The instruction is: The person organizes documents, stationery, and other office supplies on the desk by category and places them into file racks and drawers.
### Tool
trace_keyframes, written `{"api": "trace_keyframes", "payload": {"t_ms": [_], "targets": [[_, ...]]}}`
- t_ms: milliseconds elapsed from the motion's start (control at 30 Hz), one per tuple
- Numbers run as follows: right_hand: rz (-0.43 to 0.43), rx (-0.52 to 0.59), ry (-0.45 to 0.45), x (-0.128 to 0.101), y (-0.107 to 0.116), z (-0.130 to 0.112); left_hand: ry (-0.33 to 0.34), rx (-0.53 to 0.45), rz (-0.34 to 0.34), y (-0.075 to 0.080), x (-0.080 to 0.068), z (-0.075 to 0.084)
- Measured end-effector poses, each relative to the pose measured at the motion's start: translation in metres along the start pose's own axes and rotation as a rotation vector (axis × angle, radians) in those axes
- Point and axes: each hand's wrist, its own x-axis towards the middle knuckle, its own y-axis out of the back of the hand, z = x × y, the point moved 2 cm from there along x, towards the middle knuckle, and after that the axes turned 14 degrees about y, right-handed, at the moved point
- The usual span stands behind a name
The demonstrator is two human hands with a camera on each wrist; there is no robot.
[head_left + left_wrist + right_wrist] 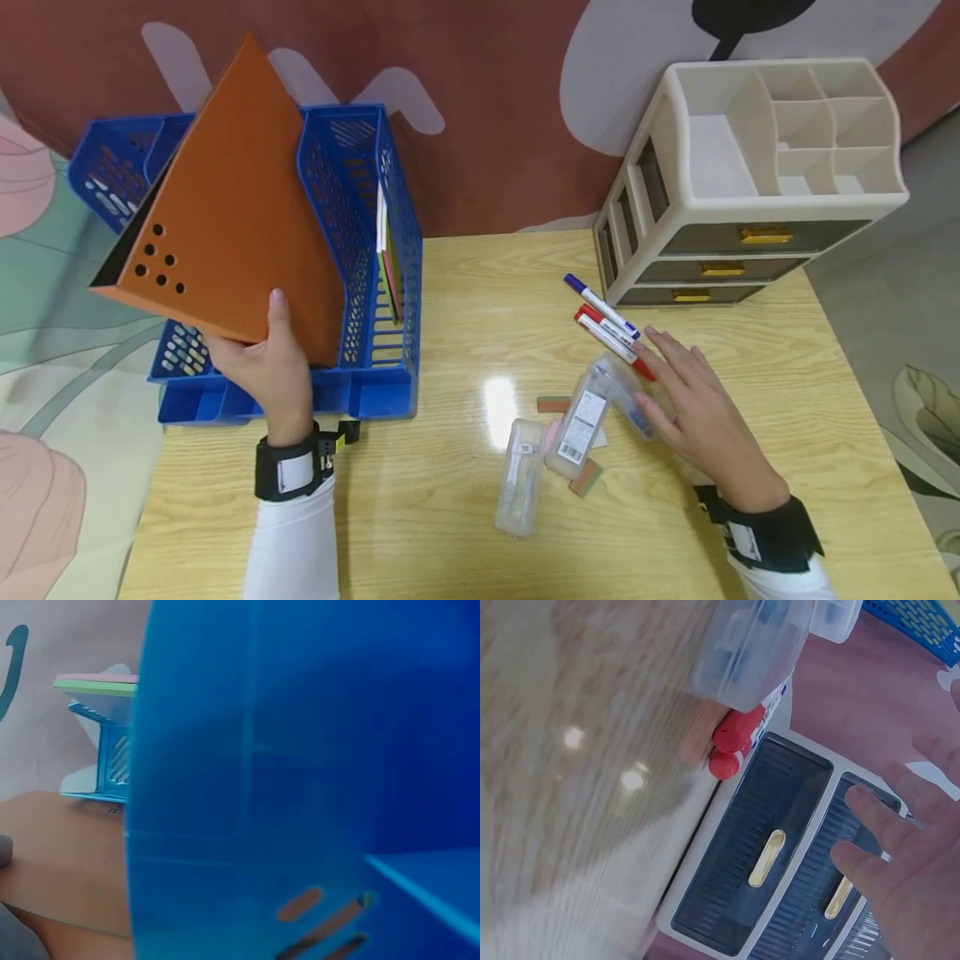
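Note:
An orange folder (232, 200) with round holes near one corner stands tilted in the blue file rack (318, 250). My left hand (266, 371) grips its lower edge, thumb on the orange face; the other fingers are hidden behind it. In the left wrist view a blue plastic wall (225, 750) fills most of the picture. Fingers spread, my right hand (697, 417) hovers beside a blue-capped marker (602, 307), two red markers (613, 337) and a clear plastic case (628, 398). The right wrist view shows that hand (915, 862) holding nothing.
A labelled clear case (581, 429) and another clear case (520, 479) lie mid-table among small two-tone blocks (587, 477). A white drawer organizer (693, 208) with gold handles stands at the back right. Thin booklets (387, 271) lean inside the rack's right compartment.

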Motion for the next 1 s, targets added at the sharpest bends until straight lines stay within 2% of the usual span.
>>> {"api": "trace_keyframes", "payload": {"t_ms": [333,567,833,1000], "targets": [[0.001,0.005,-0.014,-0.001,0.001,0.001,0.021,0.114,-0.065,0.008,0.002,-0.028],[-0.001,0.010,-0.023,-0.001,0.000,0.001,0.027,0.131,-0.088,0.010,0.001,-0.035],[-0.003,0.009,-0.027,-0.003,-0.001,0.001,0.018,0.211,-0.119,0.014,0.004,-0.043],[-0.012,0.011,-0.034,-0.003,-0.002,0.000,-0.026,0.261,-0.161,0.014,0.002,-0.041]]}}
